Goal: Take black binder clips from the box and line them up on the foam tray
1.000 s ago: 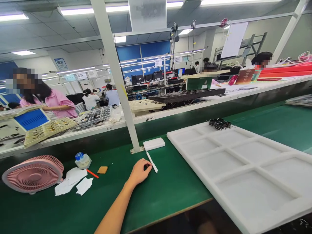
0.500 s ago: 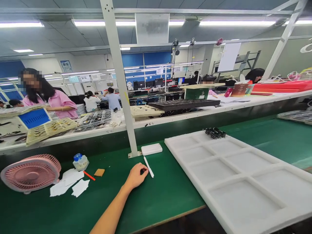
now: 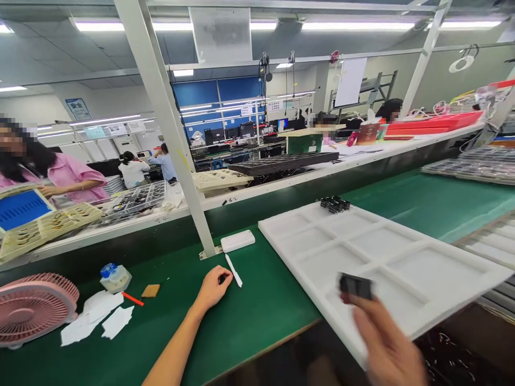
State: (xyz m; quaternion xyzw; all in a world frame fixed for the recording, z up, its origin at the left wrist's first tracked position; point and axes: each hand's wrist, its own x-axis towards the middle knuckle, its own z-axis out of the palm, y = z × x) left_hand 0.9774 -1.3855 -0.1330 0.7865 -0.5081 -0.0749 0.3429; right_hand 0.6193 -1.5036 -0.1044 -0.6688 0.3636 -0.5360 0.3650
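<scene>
Green-topped factory table, white ribbed foam tray on it | right hand, blurred, holds small black clip above tray | left hand curled shut beside slim white stick | hands well apart | firm fingertip pinch suits clip

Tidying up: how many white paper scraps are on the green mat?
3, clustered right of the pink desk fan: upper scrap, lower-left scrap, right scrap. Others could be hidden.

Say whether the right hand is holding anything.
Holding: the right hand pinches a blurred dark block between its fingers, over the white foam tray.
</scene>
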